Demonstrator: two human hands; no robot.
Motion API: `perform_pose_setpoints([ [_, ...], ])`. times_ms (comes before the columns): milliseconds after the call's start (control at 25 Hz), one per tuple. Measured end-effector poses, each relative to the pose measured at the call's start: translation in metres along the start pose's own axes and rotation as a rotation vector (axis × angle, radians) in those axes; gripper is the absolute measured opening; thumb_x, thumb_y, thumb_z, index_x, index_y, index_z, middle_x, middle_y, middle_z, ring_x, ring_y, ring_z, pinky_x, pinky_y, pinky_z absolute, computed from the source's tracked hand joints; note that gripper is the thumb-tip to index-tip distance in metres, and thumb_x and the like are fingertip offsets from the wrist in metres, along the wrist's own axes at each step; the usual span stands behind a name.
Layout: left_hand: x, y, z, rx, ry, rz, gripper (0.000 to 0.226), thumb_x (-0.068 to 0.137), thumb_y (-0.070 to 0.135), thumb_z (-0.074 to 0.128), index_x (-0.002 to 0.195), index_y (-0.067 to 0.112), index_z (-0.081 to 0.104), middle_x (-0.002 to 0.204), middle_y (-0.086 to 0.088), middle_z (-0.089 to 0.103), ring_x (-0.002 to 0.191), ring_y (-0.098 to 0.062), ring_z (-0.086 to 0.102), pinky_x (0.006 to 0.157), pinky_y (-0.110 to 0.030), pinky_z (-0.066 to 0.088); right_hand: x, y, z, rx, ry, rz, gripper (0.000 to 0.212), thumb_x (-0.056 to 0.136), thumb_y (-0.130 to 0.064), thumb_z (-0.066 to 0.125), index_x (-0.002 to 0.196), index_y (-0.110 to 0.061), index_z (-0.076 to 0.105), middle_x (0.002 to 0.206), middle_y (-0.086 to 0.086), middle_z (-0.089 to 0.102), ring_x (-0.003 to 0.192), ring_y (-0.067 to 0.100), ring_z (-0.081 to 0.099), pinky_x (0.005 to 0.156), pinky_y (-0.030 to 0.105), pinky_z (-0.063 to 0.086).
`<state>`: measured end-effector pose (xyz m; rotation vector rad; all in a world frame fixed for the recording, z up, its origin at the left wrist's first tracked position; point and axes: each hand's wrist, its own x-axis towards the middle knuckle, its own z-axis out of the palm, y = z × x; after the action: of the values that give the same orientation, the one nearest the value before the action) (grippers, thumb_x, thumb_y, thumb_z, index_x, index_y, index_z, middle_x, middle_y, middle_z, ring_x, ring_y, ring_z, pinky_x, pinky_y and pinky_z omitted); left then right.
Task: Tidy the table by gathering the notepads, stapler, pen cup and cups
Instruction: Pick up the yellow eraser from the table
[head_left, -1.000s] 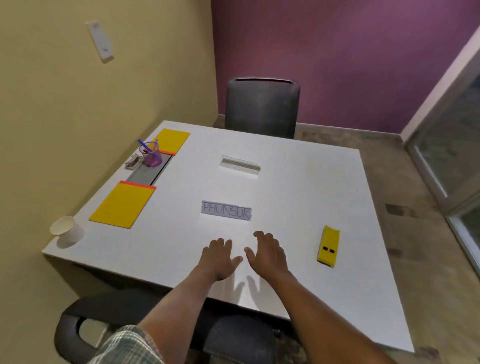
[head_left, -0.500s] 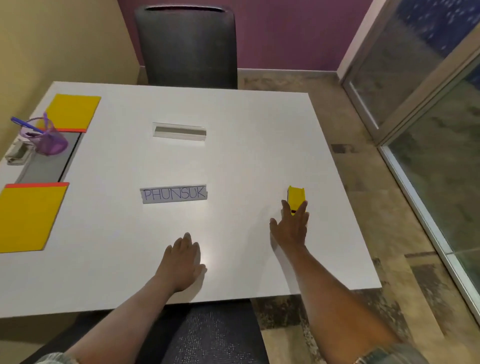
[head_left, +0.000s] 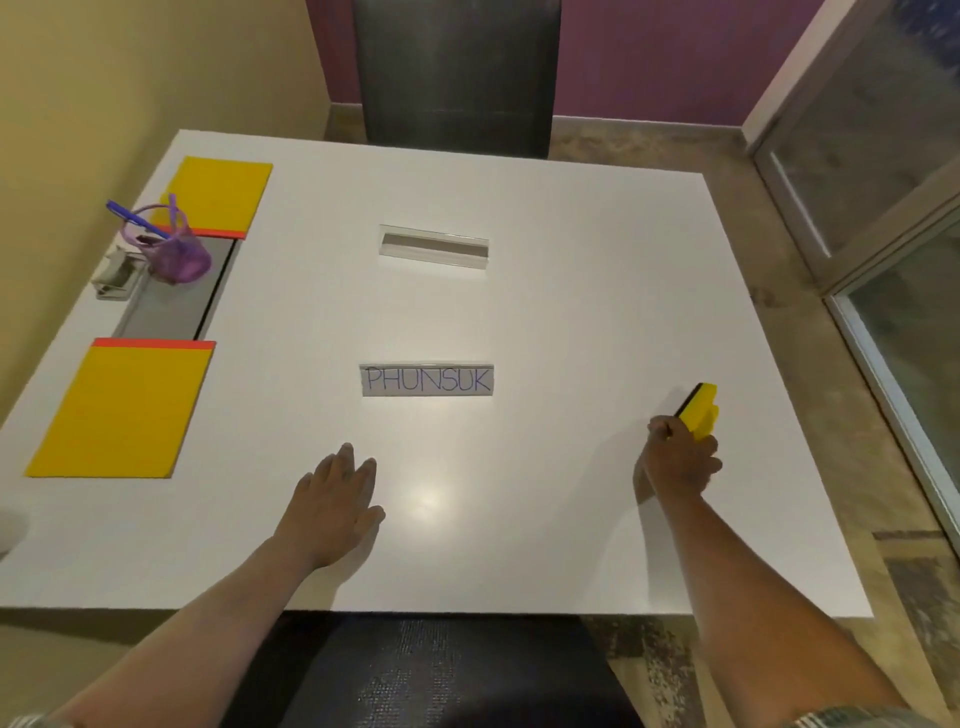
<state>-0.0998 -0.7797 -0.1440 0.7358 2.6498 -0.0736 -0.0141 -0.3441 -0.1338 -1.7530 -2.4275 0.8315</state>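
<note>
1. White square worktop (head_left: 545, 312) in a small room with yellow and purple walls; black chairs at the near and far sides, and a "PHUNSUK" name label (head_left: 427, 380) at centre.
2. Right hand (head_left: 680, 460): grip closed around the near end of the yellow block-shaped stapler with a black edge (head_left: 701, 408), tilted up off the surface. Its long axis runs away from the person, free end pointing forward.
3. Left hand (head_left: 332, 512): flat on the worktop, fingers spread, holding nothing.
4. Other items all sit along the left edge: two yellow notepads with orange binding strips (head_left: 122, 410) (head_left: 221, 196), the translucent purple pen cup with a blue pen (head_left: 174, 249) between them, and a small grey object just beside the cup, which I cannot identify.
5. Key relation: the gather zone is well apart, left of the right hand. The left hand is nearer to it. Likely next move is carrying the stapler leftward across the label.
</note>
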Motion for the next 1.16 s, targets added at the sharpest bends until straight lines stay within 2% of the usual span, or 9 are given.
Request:
perform_pose_setpoints([
  [120,-0.001,-0.025,0.0,0.018,0.001,-0.01,0.06,0.096,0.056,0.044,0.144,0.02,0.034,0.155,-0.015,0.027,0.134,-0.033,0.041,0.102,-0.042,0.046,-0.003,-0.021,-0.002,0.171,-0.007,0.038,0.027,0.099,-0.028,0.046,0.108,-0.033,0.071,0.13,0.016,0.054,0.118,0.043,0.05,0.098,0.047,0.04],
  [240,-0.007,-0.059,0.006,0.021,0.011,-0.044,0.066,0.099,0.054,0.041,0.153,0.019,0.028,0.163,-0.019,0.019,0.144,-0.037,0.034,0.109,-0.047,0.042,-0.025,-0.072,0.004,0.532,-0.033,-0.026,0.027,0.097,-0.024,0.054,0.117,-0.035,0.067,0.113,-0.002,0.065,0.103,0.023,0.065,0.093,0.035,0.049],
  [440,-0.019,-0.105,0.027,-0.057,0.015,-0.09,0.072,0.102,0.057,0.024,0.161,0.023,0.0,0.168,-0.012,-0.011,0.156,-0.033,-0.002,0.125,-0.047,0.008,-0.086,-0.184,0.021,0.778,-0.319,-0.164,0.064,0.08,-0.028,0.073,0.134,-0.05,0.046,0.097,-0.019,0.063,0.077,-0.007,0.064,0.075,0.025,0.045],
  [600,-0.029,-0.131,0.042,-0.126,0.107,-0.019,0.067,0.103,0.059,0.015,0.159,0.033,-0.01,0.167,-0.001,-0.02,0.156,-0.024,-0.012,0.127,-0.044,0.002,-0.149,-0.269,0.081,0.654,-0.591,-0.419,0.064,0.077,-0.019,0.074,0.132,-0.041,0.051,0.123,-0.008,0.062,0.095,0.008,0.065,0.072,0.025,0.047],
  [680,-0.031,-0.141,0.05,-0.157,0.164,0.014,0.066,0.105,0.058,0.021,0.16,0.032,-0.003,0.169,0.0,-0.012,0.157,-0.023,-0.007,0.125,-0.044,0.003,-0.187,-0.307,0.123,0.538,-0.668,-0.599,0.066,0.075,-0.017,0.077,0.131,-0.039,0.05,0.128,-0.009,0.058,0.085,0.001,0.065,0.069,0.025,0.051],
  [760,-0.03,-0.136,0.049,-0.161,0.203,0.055,0.067,0.104,0.057,0.027,0.161,0.031,0.003,0.17,-0.001,-0.006,0.157,-0.023,-0.003,0.123,-0.045,0.007,-0.212,-0.33,0.149,0.371,-0.669,-0.816,0.07,0.072,-0.018,0.081,0.131,-0.036,0.048,0.129,-0.01,0.057,0.089,0.002,0.065,0.076,0.036,0.055],
  [840,-0.028,-0.138,0.054,-0.191,0.242,0.054,0.069,0.103,0.056,0.031,0.161,0.03,0.006,0.17,-0.002,-0.002,0.157,-0.023,-0.001,0.123,-0.045,0.01,-0.238,-0.358,0.191,0.142,-0.615,-1.024,0.07,0.073,-0.021,0.083,0.134,-0.03,0.048,0.133,-0.003,0.058,0.11,0.022,0.057,0.087,0.042,0.052],
  [920,-0.025,-0.137,0.053,-0.188,0.26,0.063,0.07,0.102,0.056,0.033,0.161,0.03,0.007,0.17,-0.002,-0.002,0.157,-0.023,0.0,0.123,-0.045,0.011,-0.257,-0.383,0.225,-0.035,-0.521,-1.175,0.066,0.076,-0.019,0.079,0.135,-0.028,0.05,0.131,0.003,0.06,0.116,0.033,0.05,0.087,0.042,0.047],
  [1160,-0.023,-0.145,0.063,-0.234,0.262,0.07,0.067,0.101,0.056,0.034,0.16,0.027,0.02,0.169,-0.006,0.008,0.157,-0.024,0.0,0.127,-0.048,0.011,-0.301,-0.438,0.311,-0.169,-0.492,-1.27,0.06,0.077,-0.005,0.07,0.128,-0.029,0.05,0.117,0.007,0.059,0.112,0.033,0.046,0.076,0.038,0.037],
])
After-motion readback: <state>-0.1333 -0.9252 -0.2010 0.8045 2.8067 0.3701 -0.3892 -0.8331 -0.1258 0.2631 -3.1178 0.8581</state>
